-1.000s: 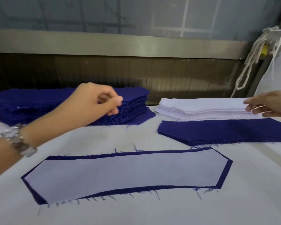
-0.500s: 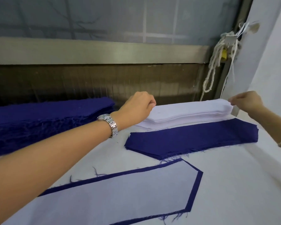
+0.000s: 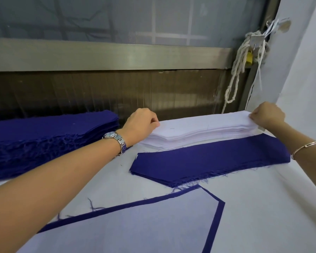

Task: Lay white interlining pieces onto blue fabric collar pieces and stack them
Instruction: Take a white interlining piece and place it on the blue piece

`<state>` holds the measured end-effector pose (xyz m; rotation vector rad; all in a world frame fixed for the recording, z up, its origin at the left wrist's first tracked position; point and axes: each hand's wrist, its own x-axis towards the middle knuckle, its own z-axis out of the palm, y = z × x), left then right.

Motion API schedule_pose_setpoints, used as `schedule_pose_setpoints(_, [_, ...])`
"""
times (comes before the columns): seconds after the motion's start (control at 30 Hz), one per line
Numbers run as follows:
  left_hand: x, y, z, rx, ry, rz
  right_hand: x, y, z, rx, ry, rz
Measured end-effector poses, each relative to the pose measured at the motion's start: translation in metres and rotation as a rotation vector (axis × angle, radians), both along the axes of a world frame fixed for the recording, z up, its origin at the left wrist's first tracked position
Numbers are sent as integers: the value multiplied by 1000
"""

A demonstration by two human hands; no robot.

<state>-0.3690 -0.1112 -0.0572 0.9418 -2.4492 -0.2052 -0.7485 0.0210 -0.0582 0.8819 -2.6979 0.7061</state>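
- Interlining stack [image 3: 199, 132], white, along the far edge of the counter [image 3: 254, 207], reaching toward the far right corner.
- Left hand [image 3: 140, 123] at the left end of that stack, fingers curled, pinching the uppermost layer; silver watch [image 3: 115, 138] on the wrist.
- Right hand [image 3: 267, 115] at the right end of the stack, close to the counter's right edge, fingers curled and pinched on the uppermost layers; thin bracelet [image 3: 306, 146] on the forearm.
- Small blue pile [image 3: 208, 159] of collar pieces lying flat just on the near side of the white stack and touching it, with frayed threads along its near edge.
- Tall blue stack [image 3: 49, 136] along the far edge toward the left, apart from the white one.
- Covered collar piece [image 3: 135, 229] at the near edge: blue fabric with white interlining laid on top, a narrow blue border showing along the visible sides, partly hidden under the left forearm.
- White rope [image 3: 235, 79] hanging beyond the far right corner.
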Motion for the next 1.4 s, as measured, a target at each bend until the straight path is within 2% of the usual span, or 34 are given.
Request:
schedule_pose_setpoints(0.2, [3,-5,10,118,-77,-61,1,1,2,24,27,-16])
schedule_pose_setpoints(0.4, [2,-4,9,116,-87,-64,5,3,6,44,39,10])
schedule_pose_setpoints(0.57, [3,-4,10,114,-84,-75,3,2,7,-61,87,116])
schedule_pose_setpoints(0.77, [3,-1,8,91,-80,-72,-4,-8,3,-145,13,223])
schedule_pose_setpoints(0.93, [3,1,8,94,-74,-67,-8,-15,-1,-83,12,142])
schedule_pose_setpoints(1.2, [2,1,8,87,-84,-66,0,-15,-5,88,121,44])
schedule_pose_setpoints(1.4, [1,1,7,71,-95,-53,4,-14,1,42,139,53])
